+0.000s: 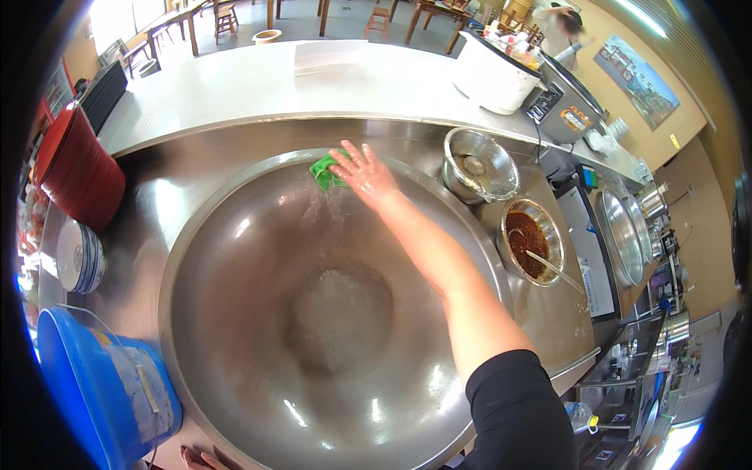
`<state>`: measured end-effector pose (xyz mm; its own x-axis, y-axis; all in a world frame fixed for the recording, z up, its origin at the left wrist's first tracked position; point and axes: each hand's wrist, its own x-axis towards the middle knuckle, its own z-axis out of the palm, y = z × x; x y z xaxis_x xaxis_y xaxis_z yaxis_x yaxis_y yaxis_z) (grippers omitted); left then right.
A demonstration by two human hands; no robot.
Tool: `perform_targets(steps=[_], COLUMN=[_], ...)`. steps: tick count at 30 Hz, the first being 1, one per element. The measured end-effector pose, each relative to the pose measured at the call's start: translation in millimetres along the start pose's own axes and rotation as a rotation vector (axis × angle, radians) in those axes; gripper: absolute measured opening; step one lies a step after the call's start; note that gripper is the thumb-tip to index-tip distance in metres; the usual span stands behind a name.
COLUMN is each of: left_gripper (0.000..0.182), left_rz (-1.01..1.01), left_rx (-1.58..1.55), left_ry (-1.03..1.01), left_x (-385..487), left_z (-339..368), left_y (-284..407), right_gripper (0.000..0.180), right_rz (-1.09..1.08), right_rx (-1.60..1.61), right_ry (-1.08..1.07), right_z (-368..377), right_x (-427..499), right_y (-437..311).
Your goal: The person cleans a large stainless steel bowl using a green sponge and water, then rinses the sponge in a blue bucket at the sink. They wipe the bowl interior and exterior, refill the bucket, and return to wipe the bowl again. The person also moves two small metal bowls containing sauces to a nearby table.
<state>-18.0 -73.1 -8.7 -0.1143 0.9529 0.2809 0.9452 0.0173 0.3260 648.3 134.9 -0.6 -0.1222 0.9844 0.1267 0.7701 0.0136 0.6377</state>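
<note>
My right hand (367,179) reaches across a large, round stainless-steel wok (247,294) to its far side. Wet and with fingers spread, it pins a green cloth (325,170) against the inner wall just below the rim. Water runs down the wall under the cloth, and a shallow pool of water (341,305) lies at the bottom. Of my left hand (202,459), only some fingers show at the lower picture edge, near the wok's near left rim. The rest of it is out of view, so its grip is hidden.
Left of the wok stand a blue bucket (88,382), stacked bowls (79,257) and a red bucket-like container (82,167). To the right are a metal pot (479,164) and a bowl of red-brown sauce (529,241) with a ladle. A white counter (235,94) runs behind; a person (558,32) stands beyond.
</note>
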Motion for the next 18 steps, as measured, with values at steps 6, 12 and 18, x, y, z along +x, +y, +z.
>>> perform_targets(steps=[6, 12, 18], left_gripper=[0.056, 0.058, 0.054], left_rz=[0.004, -0.006, 0.191], left_rx=[0.170, 0.135, 0.166], left_ry=[-0.027, -0.050, 0.040], left_x=[-7, -10, -9], left_z=[10, 12, 11], left_y=[-13, -19, -22], right_gripper=[0.069, 0.066, 0.065], right_rz=[0.340, 0.537, 0.723], right_rx=[0.015, -0.123, -0.176], right_ry=[-0.319, -0.496, -0.786], right_z=[38, 24, -39], right_x=[-63, -171, -268], right_y=[25, 6, -35])
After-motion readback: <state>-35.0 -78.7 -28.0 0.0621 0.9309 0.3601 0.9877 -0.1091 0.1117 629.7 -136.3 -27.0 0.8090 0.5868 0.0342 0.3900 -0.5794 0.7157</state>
